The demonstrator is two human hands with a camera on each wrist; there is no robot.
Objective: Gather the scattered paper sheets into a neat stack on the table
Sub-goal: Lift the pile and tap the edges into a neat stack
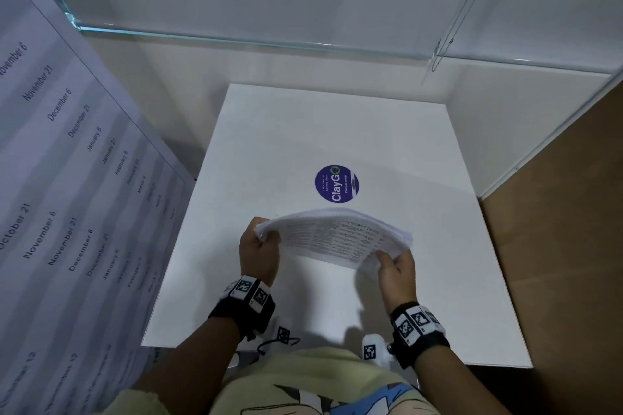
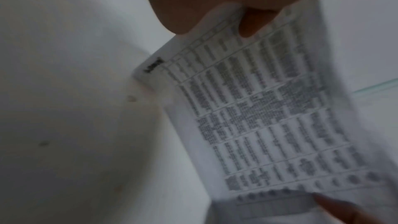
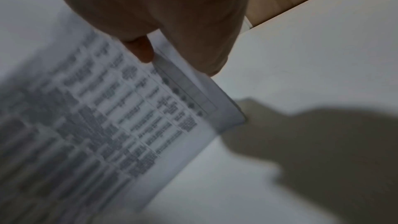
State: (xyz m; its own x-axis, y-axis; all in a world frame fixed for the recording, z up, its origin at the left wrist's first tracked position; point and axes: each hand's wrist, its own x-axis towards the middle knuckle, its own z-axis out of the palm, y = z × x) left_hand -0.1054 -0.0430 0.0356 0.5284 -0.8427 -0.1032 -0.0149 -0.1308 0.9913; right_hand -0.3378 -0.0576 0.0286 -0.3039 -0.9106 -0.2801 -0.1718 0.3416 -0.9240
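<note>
Left hand (image 1: pixel 259 251), right hand (image 1: pixel 396 271) gripping paper stack (image 1: pixel 337 236)

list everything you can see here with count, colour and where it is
paper sheets: one bundle, exact sheet count unclear, white with black printed tables, held above the table's near half, bowed upward in the middle
table: one, white, centre of view
round sticker: one, purple with white ClayGo lettering, on the table just beyond the bundle
large printed sheet: one, white with black date text, leaning along the left side
glass panel edge: one, clear greenish, across the far side
brown floor or board: one area, right of the table
wrist bands: two, black with black-and-white tags, one on each wrist
left hand: one, grips the bundle's left edge
right hand: one, grips the bundle's right edge
</note>
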